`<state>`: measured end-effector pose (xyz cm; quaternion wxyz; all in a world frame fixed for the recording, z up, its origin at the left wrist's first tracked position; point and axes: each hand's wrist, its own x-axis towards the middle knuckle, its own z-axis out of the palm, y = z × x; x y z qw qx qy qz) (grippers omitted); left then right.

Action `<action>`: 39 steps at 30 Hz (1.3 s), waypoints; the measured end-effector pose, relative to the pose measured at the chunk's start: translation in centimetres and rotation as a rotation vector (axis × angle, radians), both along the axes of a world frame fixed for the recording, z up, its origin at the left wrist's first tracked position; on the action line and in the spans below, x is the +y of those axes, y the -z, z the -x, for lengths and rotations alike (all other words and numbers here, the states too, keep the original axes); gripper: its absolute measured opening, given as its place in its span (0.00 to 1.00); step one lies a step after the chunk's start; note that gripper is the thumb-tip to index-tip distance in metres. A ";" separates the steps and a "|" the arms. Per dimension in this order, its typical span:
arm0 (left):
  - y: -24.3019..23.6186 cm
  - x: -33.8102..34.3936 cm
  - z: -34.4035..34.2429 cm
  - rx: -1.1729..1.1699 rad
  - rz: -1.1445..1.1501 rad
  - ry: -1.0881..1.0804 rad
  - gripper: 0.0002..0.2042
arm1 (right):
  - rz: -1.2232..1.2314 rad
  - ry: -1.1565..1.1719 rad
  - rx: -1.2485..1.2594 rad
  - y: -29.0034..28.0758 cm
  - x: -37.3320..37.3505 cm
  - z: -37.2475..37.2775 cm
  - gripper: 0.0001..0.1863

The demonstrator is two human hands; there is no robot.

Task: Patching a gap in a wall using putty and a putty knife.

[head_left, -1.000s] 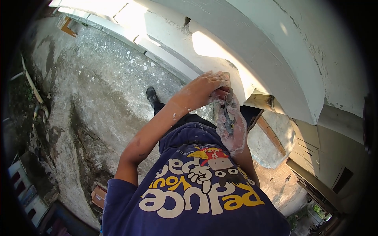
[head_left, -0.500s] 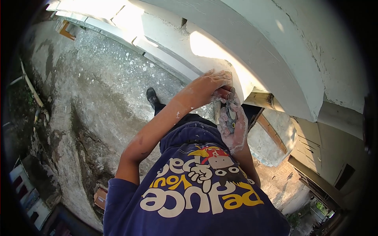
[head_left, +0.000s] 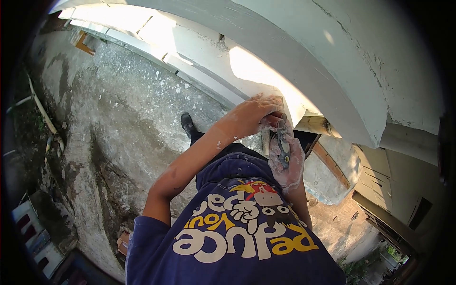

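Observation:
Both my hands are powdered with white and meet in front of my waist, close to the white wall (head_left: 266, 57). In my right hand (head_left: 290, 168) is a grey-and-black tool handle (head_left: 284, 154) with a light ring at its near end; its working end is hidden. My left hand (head_left: 254, 114) lies just beyond, its fingers bent around a reddish-brown rounded handle (head_left: 275, 120). The fingertips rest by a flat, light-brown edge beside the wall, and I cannot make out what that edge belongs to.
A curved white ledge (head_left: 304, 52) with cracks overhangs on the right. Paint-spattered concrete floor (head_left: 128, 95) stretches left, with my dark boot (head_left: 188, 122) on it. Pipes (head_left: 42, 111) lie at the far left. A wooden strip (head_left: 331, 161) is at the right.
My hands and the tools have shifted slightly nearer and to the right in the picture. Both grips look the same.

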<state>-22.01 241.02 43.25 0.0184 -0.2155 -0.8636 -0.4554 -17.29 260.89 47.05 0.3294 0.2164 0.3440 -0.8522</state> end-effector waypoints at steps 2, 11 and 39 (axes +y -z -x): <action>-0.1 0.2 -0.9 0.053 0.044 0.018 0.18 | -0.031 0.008 0.007 -0.3 0.0 -1.0 0.11; 0.4 0.6 -0.3 0.060 0.035 -0.034 0.22 | 0.063 -0.006 -0.035 -0.2 0.6 -0.3 0.15; -0.8 0.3 0.0 -0.095 0.129 -0.039 0.26 | 0.066 0.027 -0.076 0.7 0.1 -0.2 0.19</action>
